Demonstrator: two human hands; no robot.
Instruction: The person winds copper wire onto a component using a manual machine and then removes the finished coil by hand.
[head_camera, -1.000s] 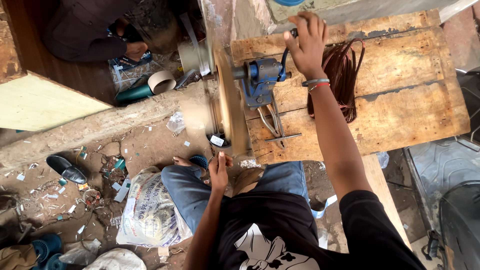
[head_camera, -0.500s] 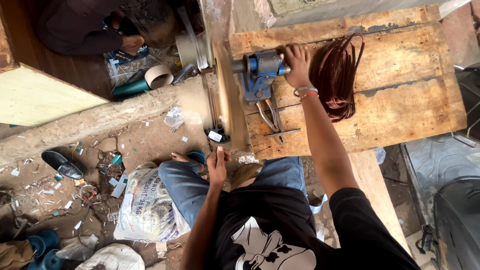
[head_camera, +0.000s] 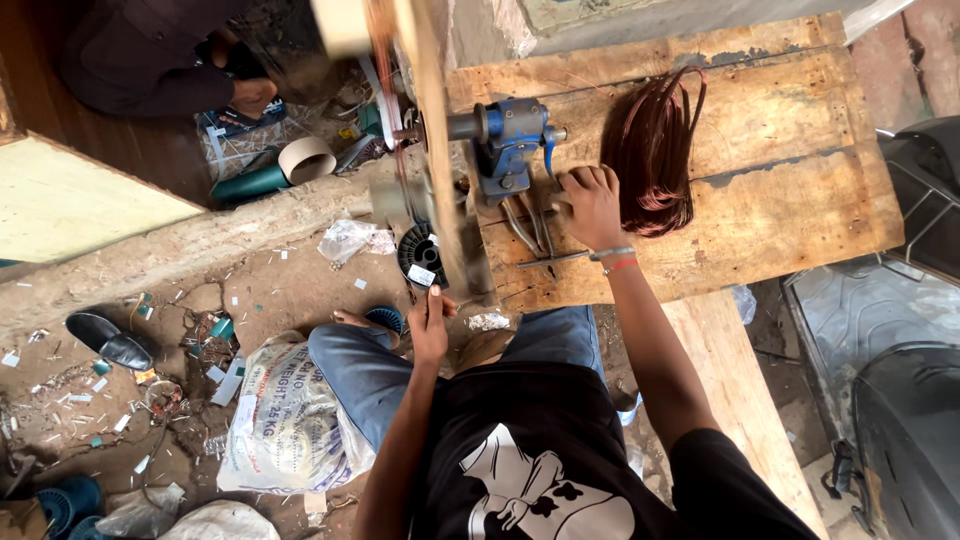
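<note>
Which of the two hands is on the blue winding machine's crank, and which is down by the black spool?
The right hand grips the crank of the blue winder on the wooden bench; the left hand sits just below the black spool.

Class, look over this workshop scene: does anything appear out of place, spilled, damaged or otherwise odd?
Yes. Scraps and wire bits litter the dirt floor, a single black shoe lies alone among them, and the wooden bench is cracked and weathered beside the copper wire bundle.

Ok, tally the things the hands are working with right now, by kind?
Blue hand winder: 1
Copper wire bundle: 1
Black spool: 1
Hands: 2, right hand closed at the winder's crank, left hand by the spool
Total: 5
</note>
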